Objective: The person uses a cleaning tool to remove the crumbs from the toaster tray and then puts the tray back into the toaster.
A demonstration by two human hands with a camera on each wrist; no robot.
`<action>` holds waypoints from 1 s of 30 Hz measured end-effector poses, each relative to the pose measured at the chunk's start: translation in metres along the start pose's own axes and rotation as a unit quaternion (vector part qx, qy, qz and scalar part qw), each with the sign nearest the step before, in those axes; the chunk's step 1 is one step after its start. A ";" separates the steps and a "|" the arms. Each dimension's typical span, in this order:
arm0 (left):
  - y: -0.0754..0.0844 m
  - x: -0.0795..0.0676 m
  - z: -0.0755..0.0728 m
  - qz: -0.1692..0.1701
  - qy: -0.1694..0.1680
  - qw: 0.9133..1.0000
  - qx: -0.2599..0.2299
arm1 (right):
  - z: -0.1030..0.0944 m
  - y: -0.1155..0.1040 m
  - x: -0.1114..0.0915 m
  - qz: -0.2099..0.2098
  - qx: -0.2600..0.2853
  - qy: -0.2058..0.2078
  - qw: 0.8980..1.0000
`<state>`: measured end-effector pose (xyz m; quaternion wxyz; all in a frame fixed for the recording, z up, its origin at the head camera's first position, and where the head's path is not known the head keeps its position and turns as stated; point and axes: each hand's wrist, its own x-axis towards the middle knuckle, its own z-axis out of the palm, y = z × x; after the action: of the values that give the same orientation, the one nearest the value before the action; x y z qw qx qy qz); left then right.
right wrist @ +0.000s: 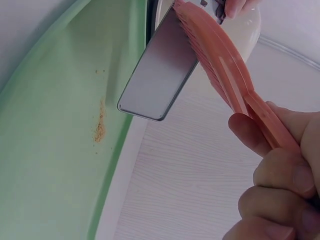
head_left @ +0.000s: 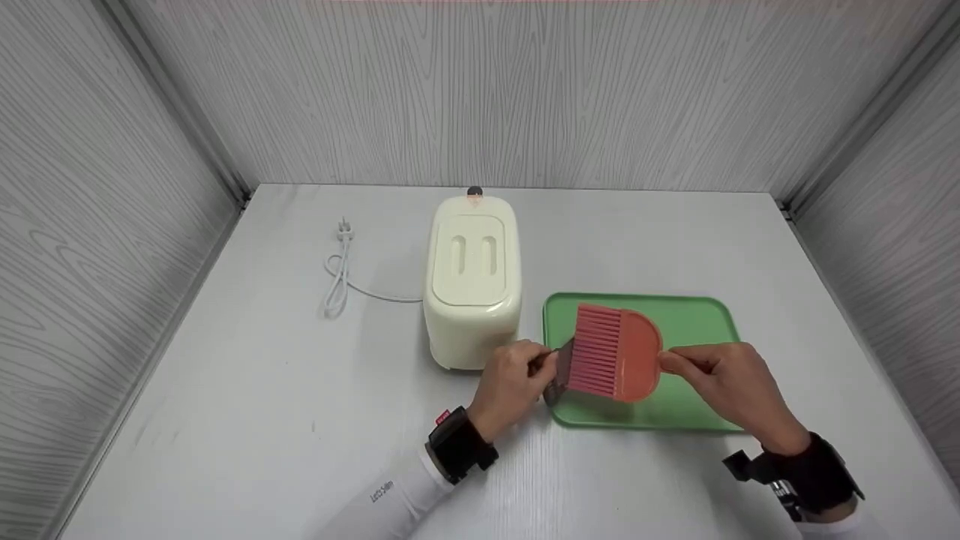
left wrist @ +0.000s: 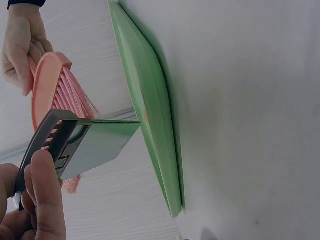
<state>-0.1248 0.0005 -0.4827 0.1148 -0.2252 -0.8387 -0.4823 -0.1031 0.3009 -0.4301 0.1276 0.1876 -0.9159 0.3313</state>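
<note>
My left hand (head_left: 514,382) grips the dark handle end of a flat metal crumb tray (right wrist: 157,80), whose plate tilts over the left side of a green tray (head_left: 694,322). In my right hand (head_left: 739,386), thumb and fingers pinch the short handle of a coral-pink brush (head_left: 637,356). The brush's pink bristles point left and overlap the crumb tray in the head view. Fine brown crumbs (right wrist: 100,131) lie in a small streak on the green tray. In the left wrist view the crumb tray's plate (left wrist: 102,147) reaches toward the green tray's edge.
A cream toaster (head_left: 474,262) with a lid on top stands just left of the green tray, close to my left hand. Its white cord (head_left: 337,277) lies bundled to the left, plug pointing away. Grey wood-grain panels (head_left: 495,90) enclose the table at the back and sides.
</note>
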 end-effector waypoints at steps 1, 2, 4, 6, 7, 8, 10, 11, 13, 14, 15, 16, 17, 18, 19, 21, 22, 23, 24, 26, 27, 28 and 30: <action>0.000 0.000 0.000 -0.001 -0.001 1.000 -0.002 | 0.000 0.001 0.000 -0.002 -0.003 0.002 1.000; 0.000 0.000 0.000 -0.003 -0.002 1.000 -0.004 | -0.001 0.002 0.001 -0.003 -0.008 0.004 1.000; 0.002 0.000 -0.001 -0.006 -0.003 1.000 -0.006 | -0.002 0.004 0.002 -0.006 -0.018 0.007 1.000; 0.002 0.000 -0.001 -0.008 -0.003 1.000 -0.009 | -0.003 0.007 0.002 -0.009 -0.029 0.011 0.999; 0.002 0.000 -0.001 -0.008 -0.003 1.000 -0.010 | -0.004 0.008 0.002 -0.009 -0.034 0.013 0.999; 0.002 0.000 -0.001 -0.008 -0.003 1.000 -0.010 | -0.004 0.009 0.003 -0.009 -0.038 0.015 0.999; 0.002 0.000 -0.001 -0.006 -0.002 1.000 -0.011 | -0.005 0.011 0.003 -0.008 -0.043 0.017 0.999; 0.002 0.000 -0.001 -0.005 -0.002 1.000 -0.011 | -0.005 0.012 0.003 -0.008 -0.046 0.017 0.999; 0.002 0.000 -0.001 -0.007 -0.004 1.000 -0.014 | -0.006 0.013 0.003 -0.004 -0.049 0.017 0.999; 0.002 0.000 -0.001 -0.008 -0.005 1.000 -0.015 | -0.006 0.014 0.003 -0.003 -0.050 0.017 0.999; 0.003 0.000 -0.001 -0.009 -0.006 1.000 -0.016 | -0.006 0.015 0.003 0.000 -0.052 0.017 0.999; 0.002 0.000 -0.001 -0.009 -0.007 1.000 -0.017 | -0.006 0.016 0.003 0.001 -0.055 0.017 0.998; 0.003 0.000 -0.001 -0.009 -0.007 1.000 -0.015 | -0.006 0.017 0.004 0.004 -0.058 0.017 0.998; 0.003 0.000 -0.001 -0.009 -0.006 1.000 -0.013 | -0.007 0.018 0.004 0.007 -0.060 0.018 0.998; 0.003 0.000 -0.001 -0.008 -0.005 1.000 -0.010 | -0.007 0.019 0.004 0.009 -0.063 0.018 0.998; 0.003 -0.001 -0.001 -0.008 -0.003 1.000 -0.005 | -0.008 0.021 0.005 0.012 -0.069 0.020 0.997; 0.003 -0.001 -0.001 -0.008 -0.002 1.000 -0.003 | -0.008 0.022 0.005 0.013 -0.072 0.021 0.997; 0.003 0.000 -0.001 -0.009 -0.001 1.000 -0.002 | -0.008 0.023 0.005 0.014 -0.074 0.022 0.997; 0.003 0.000 -0.001 -0.011 -0.001 1.000 -0.004 | -0.008 0.024 0.005 0.015 -0.078 0.023 0.997; 0.004 0.000 -0.002 -0.016 -0.002 1.000 -0.008 | -0.009 0.026 0.005 0.015 -0.085 0.025 0.996; 0.004 0.000 -0.002 -0.017 -0.002 1.000 -0.010 | -0.009 0.027 0.005 0.016 -0.088 0.026 0.996; 0.004 0.000 -0.002 -0.019 -0.002 1.000 -0.012 | -0.009 0.028 0.005 0.016 -0.091 0.027 0.995; 0.004 0.000 -0.002 -0.020 -0.002 1.000 -0.016 | -0.010 0.029 0.005 0.018 -0.097 0.028 0.995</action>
<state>-0.1226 0.0006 -0.4788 0.0995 -0.2110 -0.8358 -0.4971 -0.1194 0.3263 -0.4373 0.1646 0.1483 -0.9431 0.2479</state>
